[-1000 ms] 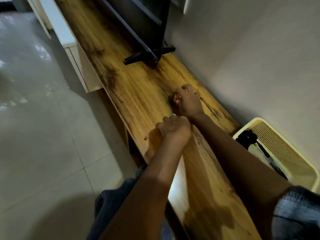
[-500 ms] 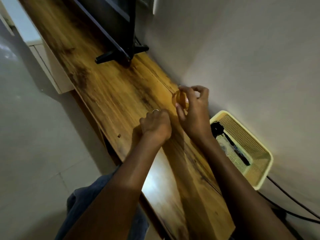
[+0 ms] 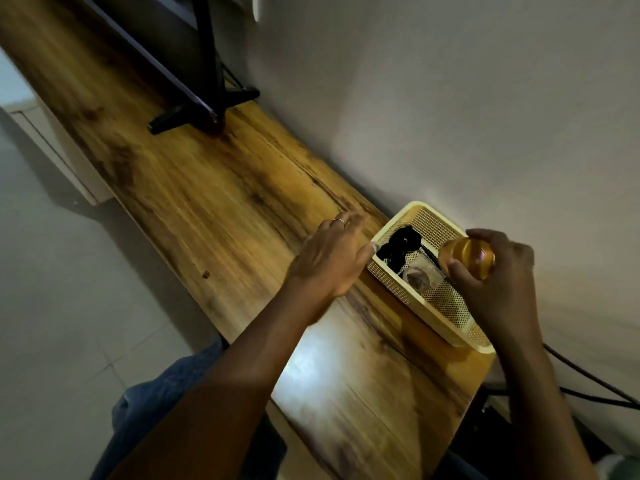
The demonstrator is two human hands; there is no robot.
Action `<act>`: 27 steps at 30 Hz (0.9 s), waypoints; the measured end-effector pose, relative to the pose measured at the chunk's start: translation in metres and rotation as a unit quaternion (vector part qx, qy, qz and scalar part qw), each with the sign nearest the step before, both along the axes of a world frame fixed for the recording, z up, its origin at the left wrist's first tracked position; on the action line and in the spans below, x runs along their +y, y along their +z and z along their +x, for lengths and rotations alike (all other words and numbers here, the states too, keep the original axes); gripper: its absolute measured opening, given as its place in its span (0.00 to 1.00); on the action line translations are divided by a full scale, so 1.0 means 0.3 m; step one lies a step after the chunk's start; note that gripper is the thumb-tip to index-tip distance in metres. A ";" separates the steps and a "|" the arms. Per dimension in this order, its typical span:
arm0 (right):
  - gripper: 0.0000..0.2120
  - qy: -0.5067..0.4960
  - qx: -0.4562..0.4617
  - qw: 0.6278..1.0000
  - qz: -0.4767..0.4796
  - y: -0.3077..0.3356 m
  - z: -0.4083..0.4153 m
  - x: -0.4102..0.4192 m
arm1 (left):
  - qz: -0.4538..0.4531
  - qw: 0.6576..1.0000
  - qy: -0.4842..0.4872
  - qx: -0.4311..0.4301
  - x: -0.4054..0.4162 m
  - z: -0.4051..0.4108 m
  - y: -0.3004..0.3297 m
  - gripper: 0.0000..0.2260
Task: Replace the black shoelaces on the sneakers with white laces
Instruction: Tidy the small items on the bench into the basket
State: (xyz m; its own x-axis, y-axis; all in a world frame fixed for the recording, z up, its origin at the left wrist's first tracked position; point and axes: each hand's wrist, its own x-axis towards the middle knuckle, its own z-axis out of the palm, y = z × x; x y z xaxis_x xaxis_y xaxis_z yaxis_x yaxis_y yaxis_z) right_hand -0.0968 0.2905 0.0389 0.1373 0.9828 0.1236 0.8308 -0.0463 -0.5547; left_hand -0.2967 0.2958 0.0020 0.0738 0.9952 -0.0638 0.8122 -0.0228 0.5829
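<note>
Fingers of my right hand (image 3: 498, 282) curled round an amber roll (image 3: 467, 258), maybe tape, at frame right. My left hand (image 3: 329, 258) lay flat and relaxed beside the yellow basket (image 3: 433, 306).

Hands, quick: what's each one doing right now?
Left hand: open, fingers straight, holding nothing, at the yellow basket rim.
Right hand: gripping an amber roll above the basket.

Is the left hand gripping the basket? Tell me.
No, the left hand hovers open over the wooden top, fingers loose beside the yellow basket, not curled round its rim.
</note>
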 end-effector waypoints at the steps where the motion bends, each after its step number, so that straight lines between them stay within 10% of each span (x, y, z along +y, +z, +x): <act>1: 0.24 -0.003 -0.010 1.000 -0.007 -0.015 0.016 -0.004 | 0.002 1.000 -0.006 0.006 0.000 0.008 -0.005 0.24; 27: 0.22 0.079 -0.107 0.978 -0.163 -0.138 0.139 -0.013 | 0.008 0.985 -0.096 0.142 -0.020 0.206 -0.067 0.26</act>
